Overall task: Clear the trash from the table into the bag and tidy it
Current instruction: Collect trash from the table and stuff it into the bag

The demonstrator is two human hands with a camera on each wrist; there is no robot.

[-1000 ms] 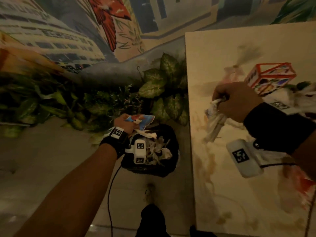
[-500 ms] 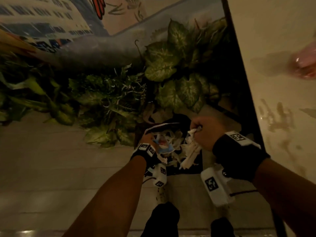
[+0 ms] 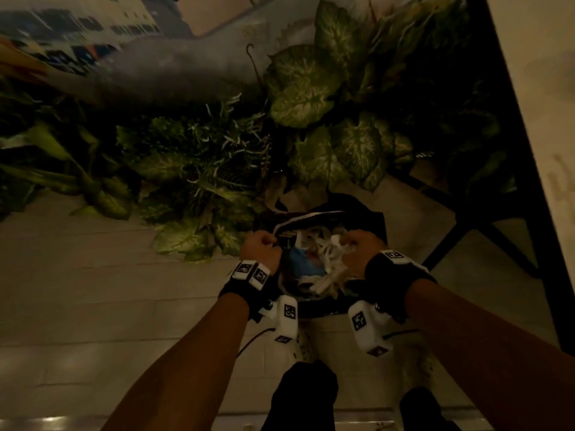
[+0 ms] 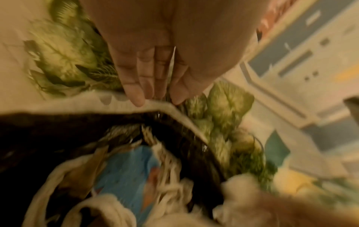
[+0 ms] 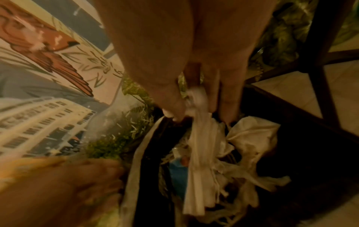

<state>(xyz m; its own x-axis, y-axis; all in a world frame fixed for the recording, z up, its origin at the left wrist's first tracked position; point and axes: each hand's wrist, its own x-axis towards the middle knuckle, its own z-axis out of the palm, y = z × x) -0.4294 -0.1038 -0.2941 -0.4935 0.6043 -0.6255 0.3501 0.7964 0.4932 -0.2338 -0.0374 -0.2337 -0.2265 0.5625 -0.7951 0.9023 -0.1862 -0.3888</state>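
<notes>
A black trash bag [image 3: 378, 222] stands open on the floor, with white crumpled paper and a blue wrapper [image 3: 300, 262] inside. My left hand [image 3: 270, 243] grips the bag's rim on its left side. In the left wrist view its fingers [image 4: 136, 92] pinch the pale rim edge [image 4: 174, 110]. My right hand [image 3: 349, 244] is over the bag's mouth and holds a wad of white paper [image 5: 202, 153], pinched between thumb and fingers [image 5: 229, 104]. The wad hangs down into the bag [image 5: 303, 161].
The table's pale top [image 3: 547, 144] runs along the right edge, with its black legs [image 3: 485, 225] beside the bag. Leafy plants [image 3: 202, 157] crowd the floor behind the bag, under a painted wall. My shoes [image 3: 305, 396] are just in front of it.
My right hand carried the white paper wad from the table down to the bag. My left hand let the blue wrapper go into the bag and now holds the rim.
</notes>
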